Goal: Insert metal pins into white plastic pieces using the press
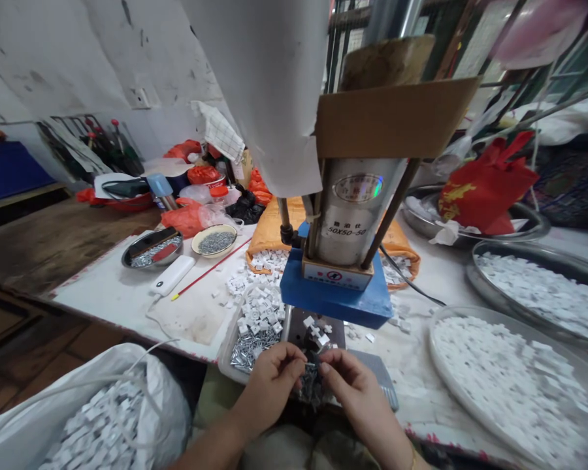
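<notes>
Nearest, at the tabletop [127,303] edge: left hand [273,380] and right hand [349,380] drawn close together, fingertips almost meeting over a small cluster of metal nails [311,385]. Both pinched shut on pieces from that cluster, thumb against forefinger; exactly how many pieces per hand, impossible to tell. Cluster directly between the two hands, touching the fingertips of both, just in front of the dark press plate [316,329].

Best done, by the look of it, with a light pinch and short movements: separate one nail at a time, keep the rest bunched low so nothing spills off the edge, keep fingertips clear of the space under the blue press base [334,297].

Just beyond the left hand: shallow tray [228,349] of white plastic clips [261,313] mixed with loose nails, within easy reach. On the press plate, a few white clips lying loose. Above, the silver cylinder [355,212] of the press under a cardboard cover [396,117].

Off to the right: round pans [470,385] heaped with white clips. Lower left: white bag [142,385] of the same. Farther back left: metal dish [151,248] and bowl [214,240] of nails, white power bank [172,275], red stick [210,269].
</notes>
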Action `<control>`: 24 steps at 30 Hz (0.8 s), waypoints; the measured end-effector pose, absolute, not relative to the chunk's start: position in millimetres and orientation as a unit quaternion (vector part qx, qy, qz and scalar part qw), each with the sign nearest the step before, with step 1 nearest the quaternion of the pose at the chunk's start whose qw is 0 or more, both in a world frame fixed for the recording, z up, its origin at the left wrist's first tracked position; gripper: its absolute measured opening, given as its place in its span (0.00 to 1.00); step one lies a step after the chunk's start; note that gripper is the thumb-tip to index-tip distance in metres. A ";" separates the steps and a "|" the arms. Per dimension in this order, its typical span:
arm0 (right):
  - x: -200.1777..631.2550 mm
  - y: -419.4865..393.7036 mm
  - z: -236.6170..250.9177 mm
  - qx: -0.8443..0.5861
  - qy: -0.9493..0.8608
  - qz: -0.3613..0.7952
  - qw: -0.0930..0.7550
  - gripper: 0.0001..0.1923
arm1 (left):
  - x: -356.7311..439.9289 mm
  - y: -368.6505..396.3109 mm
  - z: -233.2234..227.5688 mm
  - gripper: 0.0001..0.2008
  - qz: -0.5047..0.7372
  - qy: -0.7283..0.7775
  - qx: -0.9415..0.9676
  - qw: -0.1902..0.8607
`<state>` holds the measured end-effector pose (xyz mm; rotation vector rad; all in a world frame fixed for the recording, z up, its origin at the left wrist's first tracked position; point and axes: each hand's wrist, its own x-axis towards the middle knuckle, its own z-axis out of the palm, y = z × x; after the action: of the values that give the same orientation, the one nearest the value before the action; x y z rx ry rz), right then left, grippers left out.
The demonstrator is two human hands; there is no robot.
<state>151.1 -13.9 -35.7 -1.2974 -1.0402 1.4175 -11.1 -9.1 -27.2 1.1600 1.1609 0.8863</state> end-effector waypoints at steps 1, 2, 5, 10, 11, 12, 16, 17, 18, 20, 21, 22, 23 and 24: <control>149.8 -14.3 -36.5 -0.528 -0.429 0.572 0.458 0.14 | -10.8 -9.5 -27.0 0.06 0.382 0.499 0.499 0.596; 148.9 -14.4 -37.2 -0.530 -0.436 0.567 0.455 0.13 | -10.8 -9.7 -27.1 0.06 0.383 0.498 0.499 0.597; 151.7 -12.4 -38.8 -0.553 -0.460 0.530 0.450 0.12 | -13.0 -8.4 -28.0 0.06 0.388 0.493 0.496 0.601; 183.2 8.3 -45.1 -0.636 -0.539 0.344 0.433 0.10 | -16.3 -4.6 -26.3 0.08 0.389 0.498 0.485 0.605; 193.4 15.0 -47.5 -0.652 -0.539 0.315 0.431 0.10 | -16.2 -4.8 -25.9 0.09 0.390 0.498 0.482 0.607; 204.0 22.0 -50.3 -0.665 -0.539 0.291 0.428 0.09 | -15.9 -5.3 -25.9 0.09 0.390 0.498 0.479 0.609; 239.8 48.5 -64.3 -0.708 -0.546 0.235 0.381 0.06 | -14.6 -8.5 -29.1 0.11 0.390 0.496 0.473 0.615; 245.1 54.3 -67.7 -0.716 -0.550 0.227 0.365 0.07 | -14.6 -9.1 -30.3 0.12 0.390 0.496 0.473 0.615; 248.4 59.8 -70.7 -0.722 -0.555 0.221 0.349 0.07 | -14.6 -9.5 -31.2 0.12 0.389 0.497 0.473 0.615; 249.8 70.5 -74.8 -0.730 -0.565 0.214 0.320 0.07 | -14.5 -9.8 -32.2 0.12 0.387 0.499 0.470 0.617; 248.2 75.7 -76.0 -0.731 -0.571 0.214 0.307 0.08 | -14.2 -9.9 -32.1 0.13 0.387 0.501 0.468 0.617; 245.3 81.0 -76.6 -0.729 -0.578 0.215 0.296 0.09 | -13.7 -9.9 -31.7 0.13 0.387 0.504 0.466 0.616; 241.5 86.3 -76.9 -0.726 -0.586 0.218 0.288 0.10 | -13.1 -10.0 -31.1 0.13 0.386 0.508 0.464 0.614; 237.3 91.7 -76.8 -0.722 -0.593 0.222 0.281 0.12 | -12.3 -10.1 -30.4 0.13 0.384 0.513 0.464 0.612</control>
<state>237.3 91.7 -76.8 -1.9339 -1.5883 0.5948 -12.3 -10.1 -30.4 1.0699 1.1824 0.8868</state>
